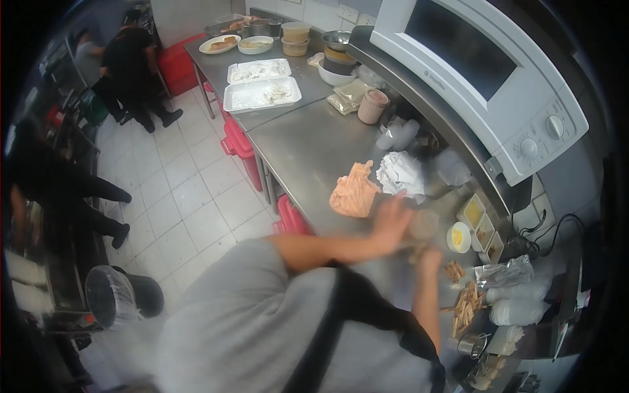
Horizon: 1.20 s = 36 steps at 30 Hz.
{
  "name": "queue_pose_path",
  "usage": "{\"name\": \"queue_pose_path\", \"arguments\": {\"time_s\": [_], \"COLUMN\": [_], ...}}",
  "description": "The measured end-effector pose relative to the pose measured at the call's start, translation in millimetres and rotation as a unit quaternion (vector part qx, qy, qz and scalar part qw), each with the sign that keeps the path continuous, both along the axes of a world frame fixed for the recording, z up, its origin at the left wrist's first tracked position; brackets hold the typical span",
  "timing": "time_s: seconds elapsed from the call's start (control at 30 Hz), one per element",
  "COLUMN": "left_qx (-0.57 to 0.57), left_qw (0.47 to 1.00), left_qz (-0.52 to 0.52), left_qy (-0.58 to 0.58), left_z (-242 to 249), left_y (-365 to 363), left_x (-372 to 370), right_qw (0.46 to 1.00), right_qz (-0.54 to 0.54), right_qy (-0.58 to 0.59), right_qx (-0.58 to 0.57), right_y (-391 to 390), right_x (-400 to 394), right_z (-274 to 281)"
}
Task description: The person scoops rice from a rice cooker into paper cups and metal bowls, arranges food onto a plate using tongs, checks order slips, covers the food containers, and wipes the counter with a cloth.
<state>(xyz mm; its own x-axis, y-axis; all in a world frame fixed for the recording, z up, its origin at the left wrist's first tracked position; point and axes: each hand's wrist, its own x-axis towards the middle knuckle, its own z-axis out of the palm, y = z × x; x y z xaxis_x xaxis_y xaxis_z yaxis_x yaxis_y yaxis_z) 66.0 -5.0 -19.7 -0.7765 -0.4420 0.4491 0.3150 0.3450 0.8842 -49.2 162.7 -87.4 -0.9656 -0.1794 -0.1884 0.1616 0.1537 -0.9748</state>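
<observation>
My left hand (391, 224) is over the steel counter, blurred, with its fingers seemingly stretched out and apart. Just beyond it lie a crumpled peach cloth (354, 191) and a crumpled white cloth (400, 174). A round, pale translucent container (424, 224), smeared by motion, stands beside that hand. Closer to my body, my right hand (429, 259) is curled, and its fingers close around something too blurred to name. To its right is a small white bowl (458, 237) holding yellow pieces. Brown stick-like pieces (466, 308) lie in a pile behind the right wrist.
A white microwave oven (485, 72) sits on a raised shelf. Small rectangular tubs (483, 230) line the back. Foam trays (262, 95), plates (220, 44) and a pink-brown jar (373, 106) occupy the far counter. Pink bins (239, 141) stand below. Co-workers (128, 65) are at left.
</observation>
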Motion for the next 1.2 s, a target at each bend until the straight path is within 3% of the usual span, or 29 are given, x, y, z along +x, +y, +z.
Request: {"name": "queue_pose_path", "arguments": {"time_s": [0.07,0.13,0.2,0.27,0.37,0.47,0.5,0.57,0.6,0.63,0.7,0.8,0.9,0.93,1.1,1.2], "left_qx": [0.046,0.063,0.064,0.087,0.075,0.032,0.015,0.007,0.001,0.014,0.039,0.078,0.050,0.042,0.002,-0.052], "left_qw": [0.998,0.998,0.998,0.994,0.986,0.987,0.989,0.991,0.991,0.992,0.992,0.982,0.980,0.979,0.979,0.971], "left_qz": [0.044,0.015,0.012,-0.058,-0.152,-0.154,-0.144,-0.133,-0.128,-0.123,-0.120,-0.167,-0.192,-0.201,-0.203,-0.221], "left_qy": [-0.007,-0.006,-0.006,-0.008,0.006,0.023,0.025,-0.014,-0.030,-0.022,-0.007,0.041,0.028,0.019,0.033,0.069], "left_z": [-3.4,-6.4,-8.0,-11.5,-10.3,-2.4,-0.4,-8.1,-9.2,-2.2,13.6,44.9,51.5,53.3,31.6,22.5], "left_y": [18.6,32.2,35.0,21.2,-0.2,-14.6,-16.8,-18.4,-19.7,-21.1,-24.5,-26.6,-25.7,-27.3,-39.3,-45.1], "left_x": [4.1,6.0,3.7,-3.1,-0.9,8.1,10.7,-3.4,-10.9,-8.4,2.1,17.4,23.5,25.8,32.3,29.6], "right_qw": [0.969,0.965,0.965,0.960,0.975,0.916,0.923,0.985,0.993,0.990,0.939,0.873,0.800,0.831,0.853,0.899], "right_qz": [-0.001,0.087,0.081,-0.018,0.051,0.117,0.119,0.117,0.114,0.080,0.004,0.069,0.117,0.112,0.151,0.167], "right_qy": [0.074,0.224,0.221,0.065,0.210,0.344,0.338,0.120,0.010,-0.028,-0.099,-0.208,-0.316,-0.292,-0.261,-0.170], "right_qx": [-0.234,-0.106,-0.119,-0.272,-0.055,0.171,0.139,0.049,0.001,-0.110,-0.330,-0.436,-0.497,-0.459,-0.425,-0.366], "right_y": [-28.5,-35.1,-41.5,-47.2,-38.9,-33.8,-30.5,-11.9,-8.0,-12.2,-21.6,-44.6,-60.7,-64.3,-67.7,-73.1], "right_x": [24.0,24.9,27.7,32.5,46.2,48.3,42.1,22.5,14.4,20.2,44.7,82.6,110.0,115.4,123.6,118.0], "right_z": [86.5,82.0,64.7,23.3,-26.7,-64.9,-74.1,-98.6,-102.8,-87.8,-51.7,0.3,35.1,33.3,26.5,8.7]}}
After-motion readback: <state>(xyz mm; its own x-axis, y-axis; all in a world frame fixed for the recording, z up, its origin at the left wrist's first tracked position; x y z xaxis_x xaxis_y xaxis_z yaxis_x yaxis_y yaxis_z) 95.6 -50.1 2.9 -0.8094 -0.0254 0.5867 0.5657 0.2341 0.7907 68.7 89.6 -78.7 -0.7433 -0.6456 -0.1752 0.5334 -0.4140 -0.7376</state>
